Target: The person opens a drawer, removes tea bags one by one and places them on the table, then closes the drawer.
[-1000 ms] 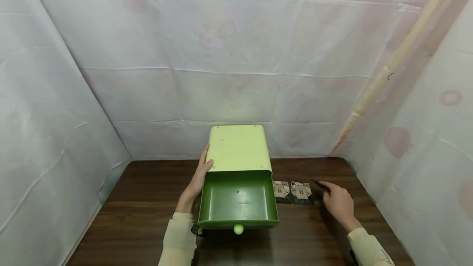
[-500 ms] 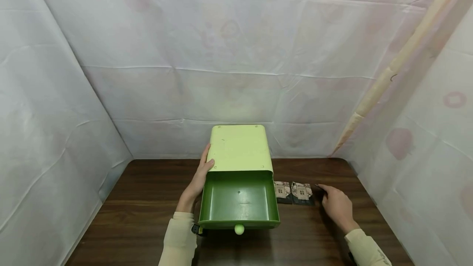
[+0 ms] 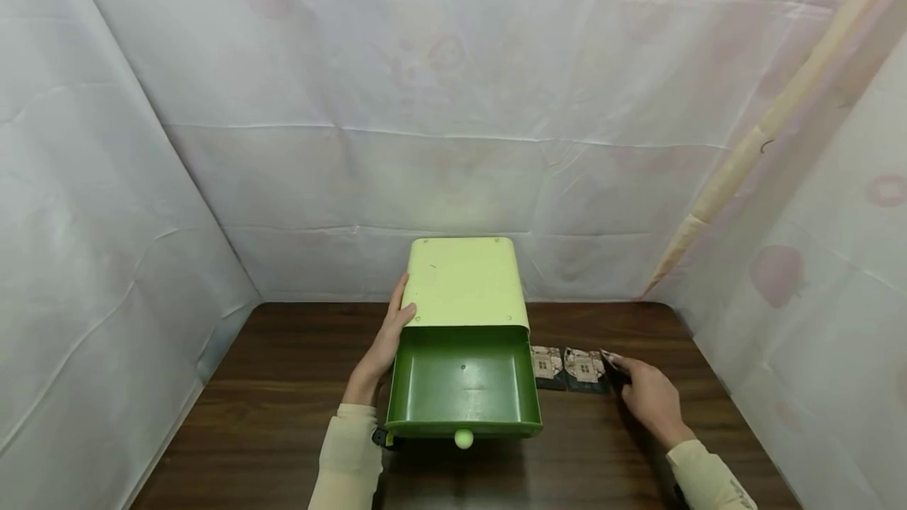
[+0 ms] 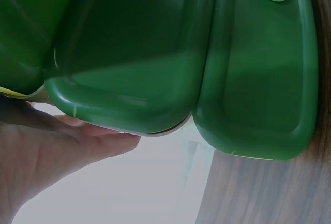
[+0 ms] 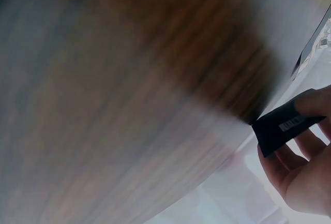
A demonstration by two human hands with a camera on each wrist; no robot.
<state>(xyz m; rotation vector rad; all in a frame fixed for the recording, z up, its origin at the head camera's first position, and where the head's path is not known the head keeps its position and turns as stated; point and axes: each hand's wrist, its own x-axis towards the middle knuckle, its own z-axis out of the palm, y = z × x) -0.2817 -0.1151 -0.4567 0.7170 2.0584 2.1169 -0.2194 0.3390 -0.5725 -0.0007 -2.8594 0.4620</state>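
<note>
Black packet [image 5: 276,129] sits in right grip [image 3: 649,398], well apart from drawer edge [image 3: 496,430].

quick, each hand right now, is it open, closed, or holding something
Left hand: open, resting against the light-green drawer cabinet.
Right hand: closed, holding a flat black packet.

Both arms extended, a person holds the hands well apart. The left forearm [image 3: 347,451] reaches forward, its hand [image 3: 385,338] gripping with the thumb [image 3: 406,313] spread from the fingers [image 3: 397,292]. The right forearm [image 3: 708,474] slants inward, its hand [image 3: 652,400] pinching between thumb [image 5: 313,103] and bent fingers [image 5: 292,163].
</note>
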